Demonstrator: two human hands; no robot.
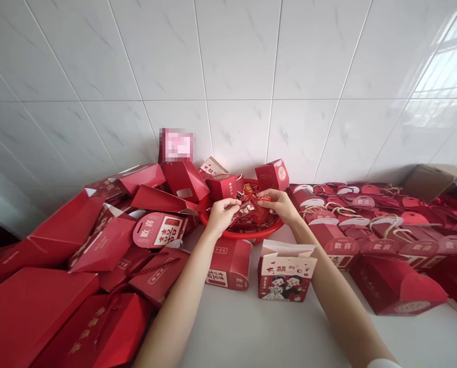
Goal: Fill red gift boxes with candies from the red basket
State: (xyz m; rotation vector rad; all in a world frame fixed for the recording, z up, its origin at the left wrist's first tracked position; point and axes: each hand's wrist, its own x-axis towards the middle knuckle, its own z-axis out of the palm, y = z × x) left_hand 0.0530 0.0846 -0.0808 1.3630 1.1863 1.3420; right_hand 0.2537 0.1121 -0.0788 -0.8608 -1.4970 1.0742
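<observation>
Both hands work over a red plastic basin [236, 235] heaped with small red wrapped candies [247, 212]. My left hand [222, 214] is closed in a pinch over the basin's left part; what lies between its fingertips is too small to make out. At the right part, my right hand [281, 205] pinches a red wrapped candy [265, 199] between thumb and fingers. Just in front of the basin, between my forearms, stands an upright gift box [285, 276] with a cartoon couple, its top flaps open. A red gift box [230, 263] lies beside it.
Many red boxes [71, 301] pile up on the left. Rows of boxes with rope handles [343, 225] fill the right, with a larger red box [400, 283] in front. Another box [272, 175] rests at the basin's back rim. A tiled wall [239, 61] closes off the white table [247, 332].
</observation>
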